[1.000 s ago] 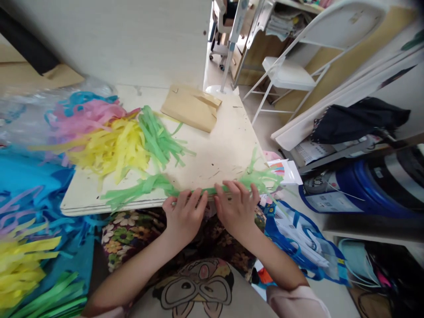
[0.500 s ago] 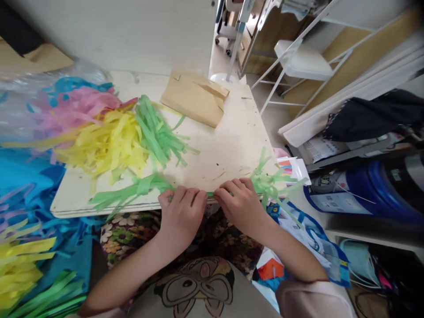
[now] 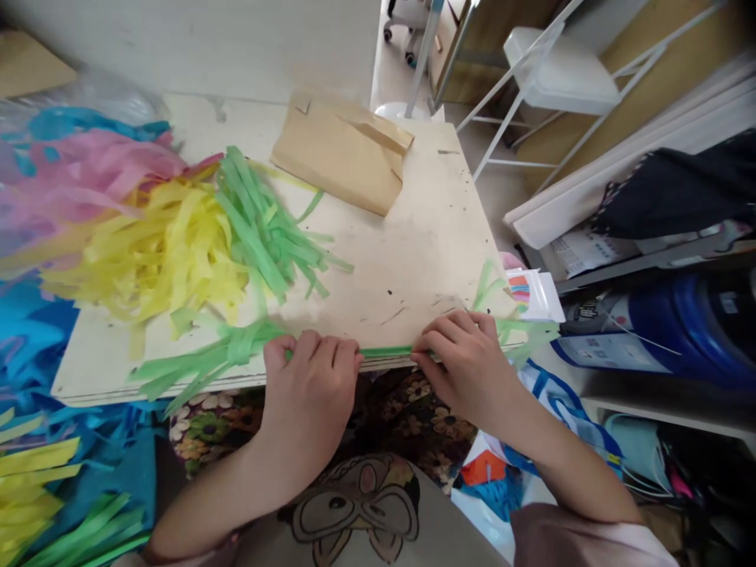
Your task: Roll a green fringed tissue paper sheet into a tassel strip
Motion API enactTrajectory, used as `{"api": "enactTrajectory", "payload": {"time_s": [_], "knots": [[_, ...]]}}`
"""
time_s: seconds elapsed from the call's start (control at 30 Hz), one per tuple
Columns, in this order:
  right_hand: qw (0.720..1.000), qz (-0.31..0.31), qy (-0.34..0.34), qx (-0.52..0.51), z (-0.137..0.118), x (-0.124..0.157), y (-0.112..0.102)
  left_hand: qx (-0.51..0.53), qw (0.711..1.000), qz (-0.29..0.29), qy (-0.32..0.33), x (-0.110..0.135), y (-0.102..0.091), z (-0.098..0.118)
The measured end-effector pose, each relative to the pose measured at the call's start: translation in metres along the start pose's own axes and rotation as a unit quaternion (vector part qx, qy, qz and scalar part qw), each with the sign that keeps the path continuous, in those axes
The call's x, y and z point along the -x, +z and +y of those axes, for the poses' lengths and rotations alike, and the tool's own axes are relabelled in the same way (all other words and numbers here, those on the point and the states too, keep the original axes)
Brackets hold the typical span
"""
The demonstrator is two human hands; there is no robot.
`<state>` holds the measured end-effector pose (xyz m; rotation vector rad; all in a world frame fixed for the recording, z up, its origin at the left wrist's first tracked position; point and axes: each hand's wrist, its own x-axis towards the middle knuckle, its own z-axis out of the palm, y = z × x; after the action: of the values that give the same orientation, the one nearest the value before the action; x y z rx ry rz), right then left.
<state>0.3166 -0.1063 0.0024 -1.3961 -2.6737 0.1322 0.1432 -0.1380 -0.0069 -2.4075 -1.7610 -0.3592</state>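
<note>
A green tissue paper tassel (image 3: pixel 387 352) lies along the front edge of the board, its middle twisted into a narrow strand. My left hand (image 3: pixel 313 386) is closed over the strand's left part, fingers curled down on it. Farther right, my right hand (image 3: pixel 464 362) closes on the same strand, and a short taut stretch shows between the two hands. Loose fringe (image 3: pixel 218 354) fans out left of my left hand. More pale green fringe (image 3: pixel 520 335) spreads past my right hand at the board's corner. The thumbs are mostly hidden.
Yellow tassels (image 3: pixel 171 244), pink ones (image 3: pixel 112 169) and another green tassel (image 3: pixel 265 220) lie on the board's left. A brown paper bag (image 3: pixel 342 153) rests at the back. Blue tissue strips (image 3: pixel 35 331) hang at the left. A white folding chair (image 3: pixel 567 75) stands back right.
My hands have moved apart along the green strand, the right one going rightward, so a longer stretch shows between them. The camera view has shifted slightly.
</note>
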Motion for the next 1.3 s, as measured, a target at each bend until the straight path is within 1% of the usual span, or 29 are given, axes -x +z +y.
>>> {"api": "enactTrajectory", "payload": {"time_s": [0.1,0.2,0.43,0.6,0.8,0.93,1.07,1.2,1.3], "knots": [[1.0,-0.017,-0.003,0.007,0.004,-0.001,-0.003,-0.028,1.0,0.0,-0.007,-0.001,0.001,-0.001],[0.999,-0.026,-0.004,0.02,0.006,-0.001,-0.004,-0.05,0.999,-0.003,0.004,-0.001,0.0,-0.003],[1.0,-0.022,-0.001,0.013,0.006,0.0,-0.002,-0.005,0.998,-0.017,0.058,0.001,-0.009,-0.006],[0.999,-0.033,0.015,0.004,0.006,-0.001,-0.003,-0.026,0.997,-0.027,0.066,-0.003,-0.009,-0.005],[0.997,-0.069,0.045,-0.009,0.01,-0.006,-0.006,-0.096,0.993,-0.038,0.061,-0.008,0.001,-0.002],[0.994,-0.098,0.031,-0.024,0.013,-0.011,-0.008,-0.077,0.992,-0.078,0.068,-0.013,0.001,-0.006],[0.991,-0.132,0.019,0.003,0.013,-0.015,-0.01,-0.061,0.987,-0.119,0.085,-0.019,-0.004,-0.009],[0.987,-0.158,0.009,0.034,0.013,-0.021,-0.012,-0.057,0.986,-0.13,0.086,-0.022,-0.006,-0.01],[0.98,-0.187,-0.003,0.069,0.012,-0.029,-0.016,-0.065,0.986,-0.121,0.099,-0.024,-0.006,-0.012]]}}
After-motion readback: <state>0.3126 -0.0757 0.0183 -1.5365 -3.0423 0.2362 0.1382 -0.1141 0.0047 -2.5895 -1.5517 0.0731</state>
